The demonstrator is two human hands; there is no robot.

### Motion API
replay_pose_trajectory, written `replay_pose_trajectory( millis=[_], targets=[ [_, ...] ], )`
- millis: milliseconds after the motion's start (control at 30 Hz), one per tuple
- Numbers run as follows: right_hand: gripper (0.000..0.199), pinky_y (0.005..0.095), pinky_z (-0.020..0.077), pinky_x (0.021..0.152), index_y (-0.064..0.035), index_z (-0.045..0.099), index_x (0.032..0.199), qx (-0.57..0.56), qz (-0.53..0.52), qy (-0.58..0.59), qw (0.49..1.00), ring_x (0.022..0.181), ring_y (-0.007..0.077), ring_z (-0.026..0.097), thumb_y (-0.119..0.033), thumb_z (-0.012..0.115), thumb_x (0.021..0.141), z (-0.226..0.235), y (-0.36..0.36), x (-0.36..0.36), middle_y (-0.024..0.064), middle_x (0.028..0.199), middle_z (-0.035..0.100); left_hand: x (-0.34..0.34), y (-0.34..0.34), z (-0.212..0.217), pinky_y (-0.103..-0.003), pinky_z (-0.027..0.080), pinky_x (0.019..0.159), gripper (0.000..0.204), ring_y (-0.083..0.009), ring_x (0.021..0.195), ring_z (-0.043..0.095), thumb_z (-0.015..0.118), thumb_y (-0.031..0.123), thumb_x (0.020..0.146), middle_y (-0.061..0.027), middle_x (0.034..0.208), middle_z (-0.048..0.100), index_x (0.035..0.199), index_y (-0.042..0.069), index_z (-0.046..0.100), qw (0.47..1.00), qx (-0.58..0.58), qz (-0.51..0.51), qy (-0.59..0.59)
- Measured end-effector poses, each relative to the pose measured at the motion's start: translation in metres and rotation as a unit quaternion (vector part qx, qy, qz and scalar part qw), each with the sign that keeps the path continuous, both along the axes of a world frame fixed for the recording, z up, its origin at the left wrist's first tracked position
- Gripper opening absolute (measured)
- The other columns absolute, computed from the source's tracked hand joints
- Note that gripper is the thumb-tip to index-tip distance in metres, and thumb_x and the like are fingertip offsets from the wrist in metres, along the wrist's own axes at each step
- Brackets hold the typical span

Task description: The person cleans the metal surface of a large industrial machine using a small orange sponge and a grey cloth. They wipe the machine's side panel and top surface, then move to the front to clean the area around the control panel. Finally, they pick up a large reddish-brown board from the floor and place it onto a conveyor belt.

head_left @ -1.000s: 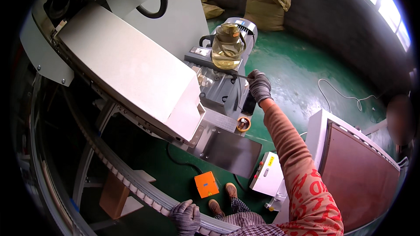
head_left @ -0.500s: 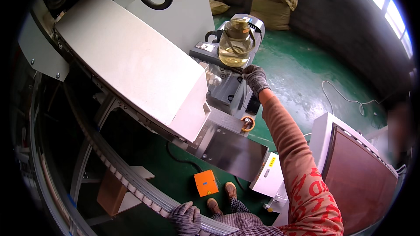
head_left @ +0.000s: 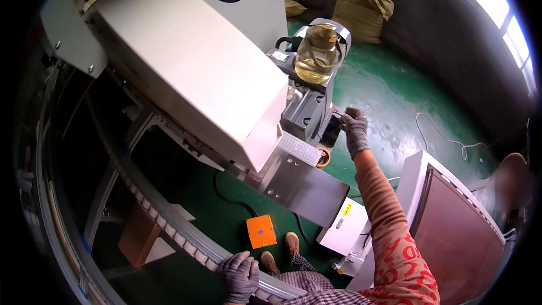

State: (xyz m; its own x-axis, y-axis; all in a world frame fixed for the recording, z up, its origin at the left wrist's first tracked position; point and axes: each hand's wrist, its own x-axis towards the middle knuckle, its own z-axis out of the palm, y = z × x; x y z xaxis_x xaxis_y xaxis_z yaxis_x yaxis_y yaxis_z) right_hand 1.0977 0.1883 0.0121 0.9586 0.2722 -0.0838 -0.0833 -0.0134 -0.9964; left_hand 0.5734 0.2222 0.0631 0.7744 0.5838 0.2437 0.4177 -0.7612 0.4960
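**Gloved hands at a grey machine, seen from above**

The right hand [head_left: 354, 130], in a grey glove, reaches forward on an outstretched arm in an orange patterned sleeve. Its fingers curl against the dark side of the grey unit [head_left: 307, 114]; whether they clamp a part there or only press on it cannot be told. The unit stands at the far end of the machine, just beyond the large white cover [head_left: 192, 73]. On top of the unit sits a clear jug [head_left: 317, 56] holding yellowish liquid. Below the hand, a small orange-rimmed cup [head_left: 323, 158] lies beside a sloping steel plate [head_left: 302, 183].

The left hand [head_left: 240, 274], also gloved, lies at the lower edge, fingers closed over the curved ribbed rail [head_left: 169, 226]. An orange box [head_left: 261, 231] rests on the green floor [head_left: 389, 96] near the person's shoes. A sack [head_left: 361, 14] leans against the far wall, and a white cord [head_left: 446, 138] trails across the floor.
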Motion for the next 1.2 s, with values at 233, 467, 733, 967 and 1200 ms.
replay_pose_trajectory(
  millis=[233, 467, 733, 967, 1200],
  targets=[
    [0.031, 0.0315, 0.0552, 0.071, -0.004, 0.059, 0.121, 0.002, -0.067, 0.043, 0.997, 0.085, 0.0176, 0.065, -0.012, 0.061, 0.092, 0.014, -0.106, -0.093, 0.0076, 0.11, 0.064, -0.005, -0.002, 0.006, -0.044, 0.051, 0.085, 0.015, -0.0284, 0.088, 0.066, 0.068, 0.021, 0.081, -0.0091, 0.094, 0.069, 0.082, 0.006, 0.068, 0.999, 0.015, 0.008, -0.038],
    [0.02, 0.0285, 0.0545, 0.067, -0.0054, 0.062, 0.112, -0.016, -0.089, 0.083, 0.992, 0.077, 0.0149, 0.062, -0.009, 0.06, 0.092, 0.017, -0.187, -0.223, 0.0048, 0.1, 0.064, -0.012, -0.002, -0.004, -0.043, 0.052, 0.086, 0.018, -0.0296, 0.088, 0.066, 0.069, 0.022, 0.082, -0.0101, 0.098, 0.069, 0.088, 0.005, 0.07, 0.994, 0.035, -0.008, -0.099],
    [0.018, 0.027, 0.0506, 0.078, -0.003, 0.066, 0.11, -0.159, 0.098, -0.1, 0.977, 0.085, 0.0116, 0.061, -0.012, 0.063, 0.095, 0.064, -0.207, -0.361, 0.0061, 0.096, 0.067, -0.025, -0.002, -0.005, -0.049, 0.045, 0.099, 0.024, -0.033, 0.101, 0.064, 0.064, 0.022, 0.086, -0.0137, 0.109, 0.068, 0.101, 0.004, 0.069, 0.985, 0.088, -0.082, -0.121],
    [0.024, 0.0334, 0.0492, 0.089, -0.002, 0.063, 0.117, -0.169, 0.228, -0.205, 0.937, 0.1, 0.0238, 0.063, -0.015, 0.06, 0.097, 0.095, -0.188, -0.407, 0.0144, 0.106, 0.067, -0.105, -0.041, -0.011, -0.06, 0.029, 0.11, 0.054, -0.041, 0.128, 0.043, 0.06, 0.035, 0.089, -0.0184, 0.144, 0.042, 0.134, 0.007, 0.048, 0.992, 0.114, -0.042, -0.024],
    [0.038, 0.0445, 0.0498, 0.092, -0.0073, 0.064, 0.117, -0.162, 0.383, -0.429, 0.802, 0.109, 0.0364, 0.061, -0.028, 0.069, 0.087, 0.103, -0.147, -0.463, 0.0187, 0.121, 0.062, -0.308, -0.131, -0.155, -0.046, 0.049, 0.091, 0.04, -0.0409, 0.102, 0.062, 0.056, 0.038, 0.091, -0.0237, 0.111, 0.064, 0.117, 0.008, 0.065, 0.92, -0.227, 0.288, 0.138]
  ],
)
